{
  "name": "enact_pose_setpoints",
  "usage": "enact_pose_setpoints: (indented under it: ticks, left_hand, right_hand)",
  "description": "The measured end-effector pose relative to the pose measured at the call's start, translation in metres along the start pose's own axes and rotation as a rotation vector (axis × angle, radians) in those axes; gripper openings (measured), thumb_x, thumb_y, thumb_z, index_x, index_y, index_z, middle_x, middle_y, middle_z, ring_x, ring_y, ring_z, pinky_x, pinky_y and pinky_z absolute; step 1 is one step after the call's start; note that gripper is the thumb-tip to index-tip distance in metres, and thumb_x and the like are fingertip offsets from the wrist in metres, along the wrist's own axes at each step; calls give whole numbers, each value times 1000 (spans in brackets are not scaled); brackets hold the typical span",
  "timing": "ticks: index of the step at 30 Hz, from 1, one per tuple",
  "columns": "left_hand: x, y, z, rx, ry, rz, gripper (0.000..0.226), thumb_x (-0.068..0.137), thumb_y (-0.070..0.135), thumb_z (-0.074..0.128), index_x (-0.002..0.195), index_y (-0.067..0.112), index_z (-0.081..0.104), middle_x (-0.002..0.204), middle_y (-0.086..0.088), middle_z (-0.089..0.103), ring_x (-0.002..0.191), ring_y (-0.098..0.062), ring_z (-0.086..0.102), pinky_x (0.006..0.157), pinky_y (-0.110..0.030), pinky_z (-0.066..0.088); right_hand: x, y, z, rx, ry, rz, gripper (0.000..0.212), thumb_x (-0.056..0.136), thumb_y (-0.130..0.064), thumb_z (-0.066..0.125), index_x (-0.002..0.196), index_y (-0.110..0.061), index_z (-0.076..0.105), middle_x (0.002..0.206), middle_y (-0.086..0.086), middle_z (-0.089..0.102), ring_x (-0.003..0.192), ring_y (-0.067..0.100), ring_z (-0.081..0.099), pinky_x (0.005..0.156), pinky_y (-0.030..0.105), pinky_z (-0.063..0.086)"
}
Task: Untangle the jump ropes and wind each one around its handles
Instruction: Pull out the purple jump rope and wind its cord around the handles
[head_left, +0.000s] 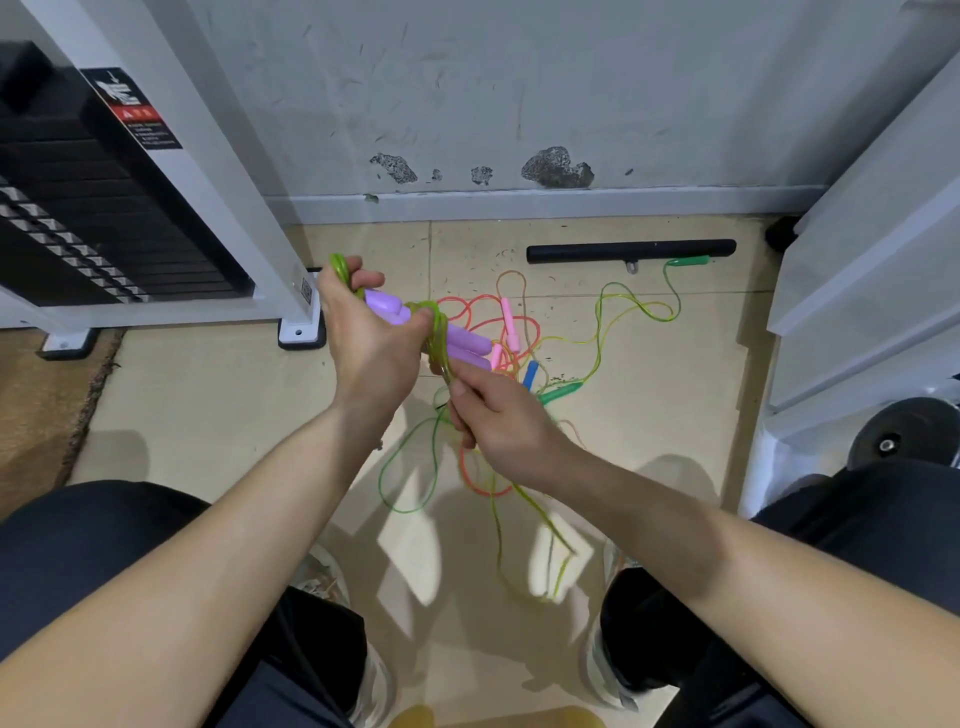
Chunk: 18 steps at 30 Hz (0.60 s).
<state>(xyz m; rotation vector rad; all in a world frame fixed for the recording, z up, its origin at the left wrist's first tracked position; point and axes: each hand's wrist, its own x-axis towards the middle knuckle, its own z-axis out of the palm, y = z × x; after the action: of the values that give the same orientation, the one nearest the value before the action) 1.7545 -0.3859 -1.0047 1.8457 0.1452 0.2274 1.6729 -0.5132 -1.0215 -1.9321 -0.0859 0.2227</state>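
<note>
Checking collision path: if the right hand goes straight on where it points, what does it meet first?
Likely the purple handles, wrapped in green rope and held by the left hand. The right hand points up-left at them, close by; depth is unclear.

Wall: grey, scuffed, with dark chipped patches low down.
Weight stack: black plates at the left, behind a white frame.
Black bar: lying on the tiled floor, near the wall.
Mat: brown, left edge.
Weight plate: dark, far right.
</note>
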Motion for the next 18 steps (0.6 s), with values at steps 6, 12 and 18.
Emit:
enact_pose_setpoints:
  ticks: [6,12,18]
  left_hand:
    - [5,-4,-3,-216,-39,-251,87,58,31,87,128,19,36,115,8,47,115,-29,60,84,-52,59]
    - [2,1,-4,-263,-59,-284,91,62,24,93,132,16,35,119,5,43,97,-16,60,75,-36,61]
    - [16,3,-10,-387,-99,-404,81,76,9,86,138,9,33,120,2,42,79,-13,65,70,-30,60]
  right_hand:
    - [1,-2,-9,-362,51,-157,42,104,-30,30,141,-27,49,59,-7,39,60,19,43,57,37,36]
    - [3,-10,-18,-426,69,-170,45,100,-35,27,135,-26,53,60,-7,41,63,22,45,60,40,40]
    - [1,9,-10,3,122,48,33,106,-36,37,84,-25,59,60,-13,44,56,8,40,61,32,34]
